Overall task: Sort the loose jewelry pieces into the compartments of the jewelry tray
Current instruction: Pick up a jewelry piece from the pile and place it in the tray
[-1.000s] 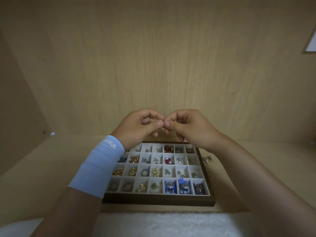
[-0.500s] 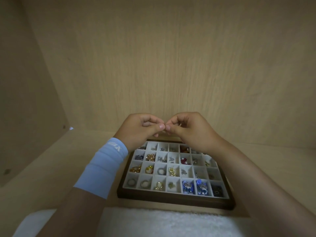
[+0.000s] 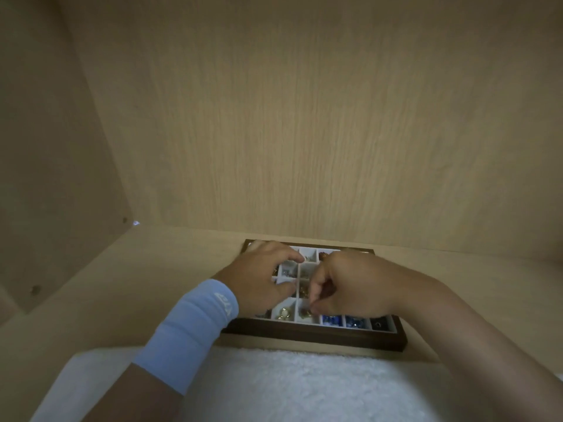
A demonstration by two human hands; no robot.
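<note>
The jewelry tray (image 3: 304, 338) has a dark wooden frame and white compartments, and lies on the wooden shelf floor. My left hand (image 3: 259, 275) rests over its left half with thumb and fingers apart and nothing in it. My right hand (image 3: 350, 287) hovers over the middle, its fingertips pinched together low in a front-row compartment, on a small gold piece (image 3: 305, 313) that I can barely make out. Left of it a gold ring (image 3: 285, 313) lies in its own compartment. To the right, blue beads (image 3: 330, 319) fill front compartments. Both hands hide most of the tray.
A white fluffy towel (image 3: 289, 385) lies in front of the tray. A light blue wristband (image 3: 189, 333) wraps my left forearm. The wooden back wall (image 3: 304, 147) rises just behind the tray, and a side wall (image 3: 45, 178) closes the left.
Both hands came down from chest height, where they pinched a tiny piece together, onto the tray. The left let go and spread; the right dropped to the front row.
</note>
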